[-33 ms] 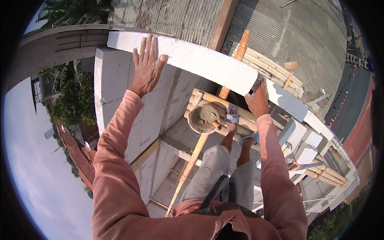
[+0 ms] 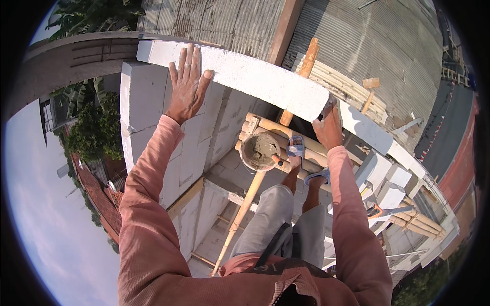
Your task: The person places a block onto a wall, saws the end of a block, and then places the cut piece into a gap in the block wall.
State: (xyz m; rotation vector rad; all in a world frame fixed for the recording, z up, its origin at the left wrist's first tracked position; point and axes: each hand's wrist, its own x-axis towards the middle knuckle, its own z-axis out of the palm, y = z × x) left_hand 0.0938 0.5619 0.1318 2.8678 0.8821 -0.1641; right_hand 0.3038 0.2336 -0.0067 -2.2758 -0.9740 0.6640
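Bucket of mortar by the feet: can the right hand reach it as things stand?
Probably not without stooping: the right hand is at the end of the white block, while the bucket sits well below, beside the sandalled feet. Its top looks uncovered.

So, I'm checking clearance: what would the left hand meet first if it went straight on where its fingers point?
Past the white block it rests on, the left hand would likely meet the corrugated roofing, or pass above it; depth is unclear.
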